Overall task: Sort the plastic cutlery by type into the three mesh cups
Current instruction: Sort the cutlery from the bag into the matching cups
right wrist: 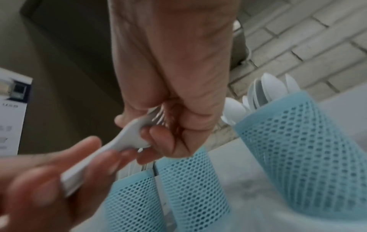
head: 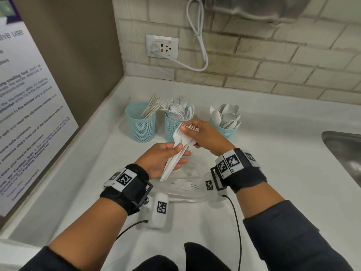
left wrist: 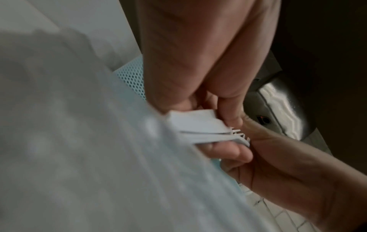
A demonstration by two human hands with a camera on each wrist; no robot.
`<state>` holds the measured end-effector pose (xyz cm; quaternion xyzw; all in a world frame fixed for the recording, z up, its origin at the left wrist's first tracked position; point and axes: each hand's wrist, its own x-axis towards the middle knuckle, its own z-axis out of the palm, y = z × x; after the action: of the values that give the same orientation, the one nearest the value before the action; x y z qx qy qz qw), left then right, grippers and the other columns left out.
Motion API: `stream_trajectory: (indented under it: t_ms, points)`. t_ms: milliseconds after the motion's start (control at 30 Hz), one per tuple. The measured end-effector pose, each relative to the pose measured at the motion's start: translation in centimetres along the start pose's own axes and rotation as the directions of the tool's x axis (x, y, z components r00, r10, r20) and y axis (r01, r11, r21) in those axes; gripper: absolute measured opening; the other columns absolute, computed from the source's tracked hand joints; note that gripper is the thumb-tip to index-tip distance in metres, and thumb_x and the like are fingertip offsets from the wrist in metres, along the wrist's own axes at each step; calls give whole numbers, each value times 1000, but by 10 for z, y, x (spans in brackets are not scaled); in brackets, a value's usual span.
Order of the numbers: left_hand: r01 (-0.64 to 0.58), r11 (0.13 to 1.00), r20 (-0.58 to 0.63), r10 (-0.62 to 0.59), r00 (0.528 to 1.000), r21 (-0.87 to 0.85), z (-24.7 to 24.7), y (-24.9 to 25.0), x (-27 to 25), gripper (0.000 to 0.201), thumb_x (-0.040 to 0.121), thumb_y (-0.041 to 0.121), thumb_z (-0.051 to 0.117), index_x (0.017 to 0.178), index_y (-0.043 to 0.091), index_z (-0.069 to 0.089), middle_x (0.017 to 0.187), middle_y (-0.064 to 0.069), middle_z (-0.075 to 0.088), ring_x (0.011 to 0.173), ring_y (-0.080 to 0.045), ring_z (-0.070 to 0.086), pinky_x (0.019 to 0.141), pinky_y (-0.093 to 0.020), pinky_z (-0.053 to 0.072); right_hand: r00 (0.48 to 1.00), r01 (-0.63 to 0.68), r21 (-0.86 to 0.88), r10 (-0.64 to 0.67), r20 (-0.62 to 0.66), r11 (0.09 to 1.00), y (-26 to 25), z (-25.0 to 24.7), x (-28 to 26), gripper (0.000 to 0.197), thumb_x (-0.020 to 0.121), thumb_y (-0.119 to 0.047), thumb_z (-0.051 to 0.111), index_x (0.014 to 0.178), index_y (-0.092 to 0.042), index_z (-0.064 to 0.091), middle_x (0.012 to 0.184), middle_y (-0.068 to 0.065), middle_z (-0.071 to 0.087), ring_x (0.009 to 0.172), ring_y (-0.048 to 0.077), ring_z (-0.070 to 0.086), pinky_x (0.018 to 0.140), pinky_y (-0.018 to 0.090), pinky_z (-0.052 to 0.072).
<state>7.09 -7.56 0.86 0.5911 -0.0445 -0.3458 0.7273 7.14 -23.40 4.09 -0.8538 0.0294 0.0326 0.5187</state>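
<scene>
Three blue mesh cups stand in a row on the white counter (head: 273, 173): the left cup (head: 140, 124) holds knives, the middle cup (head: 172, 130) forks, the right cup (head: 226, 132) spoons. In front of the middle cup I hold a bundle of white plastic forks (head: 172, 165) with both hands. My left hand (head: 178, 154) grips the handles. My right hand (head: 190, 136) is curled over the heads, with tines poking out above its thumb. The right wrist view shows the forks (right wrist: 127, 138) between both hands, above the cups (right wrist: 190, 188).
A clear plastic container (head: 195, 198) with a few loose forks (head: 188, 185) lies on the counter under my hands. A steel sink (head: 343, 153) is at the right edge. A wall notice (head: 29, 114) stands on the left, and an outlet with a cord (head: 162, 45) is on the brick wall.
</scene>
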Motion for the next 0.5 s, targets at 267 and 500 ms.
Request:
stream_trajectory:
  t_ms: [267,500]
  points:
    - [-48,998,6,48,999,47,4,3,0,29,97,30,43,96,10,65,66,2,65,50,-6,56,50,-16,47,986,-156,357,122,115,921,1,18,7,11,88,-18,64,78,-16,59,60,-3,60,53,8,54,50,17,43]
    - [-89,995,-14,89,996,48,3,6,3,29,98,33,38,90,12,57,50,11,36,40,-1,26,38,-11,22,990,-2,158,25,-142,987,-24,-14,21,11,96,-21,50,103,-13,52,67,2,57,46,9,41,38,17,31]
